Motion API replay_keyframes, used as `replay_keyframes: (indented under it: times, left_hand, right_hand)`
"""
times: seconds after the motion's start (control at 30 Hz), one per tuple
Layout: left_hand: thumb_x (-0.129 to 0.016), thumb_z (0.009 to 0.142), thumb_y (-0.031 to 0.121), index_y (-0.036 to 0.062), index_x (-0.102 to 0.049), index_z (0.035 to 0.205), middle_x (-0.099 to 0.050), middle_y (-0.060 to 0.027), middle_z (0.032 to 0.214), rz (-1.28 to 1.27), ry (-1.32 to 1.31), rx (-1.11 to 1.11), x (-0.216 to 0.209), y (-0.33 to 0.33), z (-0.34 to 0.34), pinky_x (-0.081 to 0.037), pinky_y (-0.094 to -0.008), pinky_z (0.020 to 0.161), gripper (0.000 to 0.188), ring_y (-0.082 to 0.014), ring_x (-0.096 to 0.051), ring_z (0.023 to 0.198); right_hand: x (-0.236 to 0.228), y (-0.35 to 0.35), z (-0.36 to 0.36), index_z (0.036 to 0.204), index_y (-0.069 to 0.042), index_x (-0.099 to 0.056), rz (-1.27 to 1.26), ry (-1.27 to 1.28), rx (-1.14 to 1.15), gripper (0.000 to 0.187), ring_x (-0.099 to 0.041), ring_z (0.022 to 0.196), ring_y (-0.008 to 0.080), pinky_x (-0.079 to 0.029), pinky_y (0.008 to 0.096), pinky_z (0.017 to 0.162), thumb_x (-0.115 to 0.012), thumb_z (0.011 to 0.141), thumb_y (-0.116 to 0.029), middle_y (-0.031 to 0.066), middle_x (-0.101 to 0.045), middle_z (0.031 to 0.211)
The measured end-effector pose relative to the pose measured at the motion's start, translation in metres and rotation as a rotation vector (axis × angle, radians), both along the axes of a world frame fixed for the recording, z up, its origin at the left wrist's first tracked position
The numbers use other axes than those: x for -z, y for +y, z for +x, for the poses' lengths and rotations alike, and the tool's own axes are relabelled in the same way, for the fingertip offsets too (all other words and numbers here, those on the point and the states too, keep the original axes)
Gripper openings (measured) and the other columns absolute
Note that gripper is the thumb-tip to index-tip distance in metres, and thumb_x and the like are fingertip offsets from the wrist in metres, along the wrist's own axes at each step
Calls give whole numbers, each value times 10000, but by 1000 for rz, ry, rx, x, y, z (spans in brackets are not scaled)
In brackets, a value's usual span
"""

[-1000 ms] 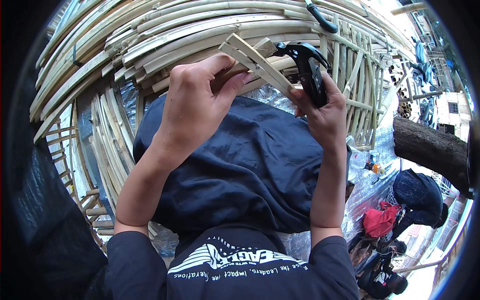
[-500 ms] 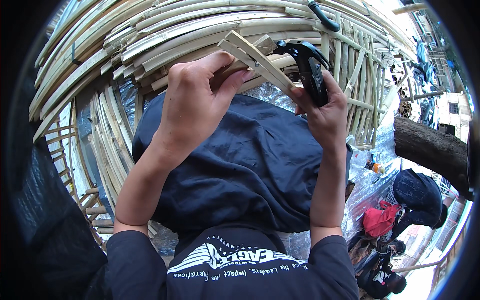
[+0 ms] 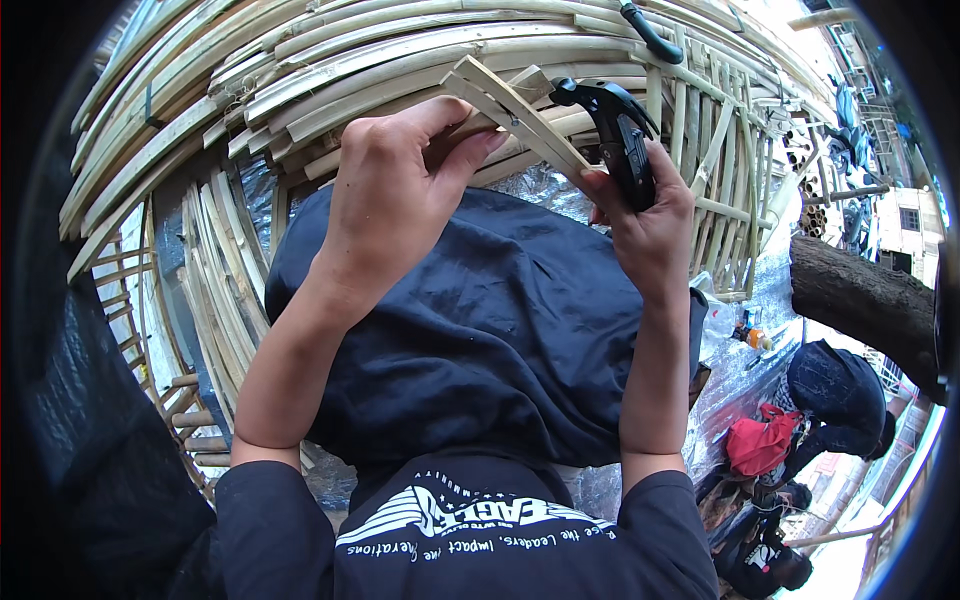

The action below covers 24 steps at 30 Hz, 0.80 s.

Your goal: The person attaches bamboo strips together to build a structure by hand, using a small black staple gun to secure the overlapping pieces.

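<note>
Two narrow bamboo strips (image 3: 545, 136), held up in front of me, run side by side from upper left to lower right. A shorter bamboo piece (image 3: 531, 86) crosses behind them, and a small nail (image 3: 515, 122) shows where they meet. My left hand (image 3: 392, 195) is closed, its thumb and fingers round the near end of that crosspiece. Closed as well, my right hand (image 3: 648, 222) pinches the lower right end of the strips. The same hand also grips a black claw hammer (image 3: 624, 150), head up; its lower handle is hidden.
Long split bamboo poles (image 3: 400, 60) lie stacked ahead. A bamboo lattice (image 3: 715, 150) stands at the right, near a thick dark trunk (image 3: 860, 295). Dark cloth (image 3: 480, 300) covers my lap. Other people (image 3: 835, 390) are at the lower right beside a red bag (image 3: 760, 440).
The bamboo strips have turned slightly in my hands, so the gap between them looks different. Both hands keep their holds, and the hammer has barely shifted.
</note>
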<state>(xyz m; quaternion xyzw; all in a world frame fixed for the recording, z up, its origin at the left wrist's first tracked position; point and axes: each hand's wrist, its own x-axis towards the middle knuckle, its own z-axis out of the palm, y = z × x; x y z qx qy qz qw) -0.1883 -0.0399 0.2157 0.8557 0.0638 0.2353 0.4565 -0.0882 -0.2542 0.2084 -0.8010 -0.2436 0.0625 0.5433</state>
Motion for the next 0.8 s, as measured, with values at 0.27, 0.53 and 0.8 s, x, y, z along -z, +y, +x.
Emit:
replay_keyframes:
  times: [0.27, 0.53, 0.8]
  left_hand:
    - [-743, 935, 124, -35, -736, 1083, -771, -174, 885, -77, -62, 57, 17, 10, 21, -569, -303, 692, 218, -209, -757, 739]
    - [-742, 956, 152, -43, -724, 1152, -719, -37, 808, 37, 43, 116, 18, 29, 63, -487, -257, 611, 277, -28, -554, 683]
    - [-756, 933, 339, 7, -752, 1068, -686, -136, 730, 134, 86, 128, 51, 53, 148, -495, -354, 656, 358, -210, -608, 634]
  right_hand:
    - [5, 9, 10, 972, -14, -671, -21, -44, 47, 180, -660, 602, 75, -508, 265, 553, -808, 895, -100, 50, -749, 749]
    - [5, 19, 37, 989, -15, -695, -104, -64, 101, 208, -660, 583, 84, -507, 270, 544, -810, 906, -167, 37, -726, 714]
    - [27, 32, 99, 960, -17, -681, -227, -99, 164, 339, -662, 525, 128, -511, 314, 520, -817, 904, -323, 41, -641, 599]
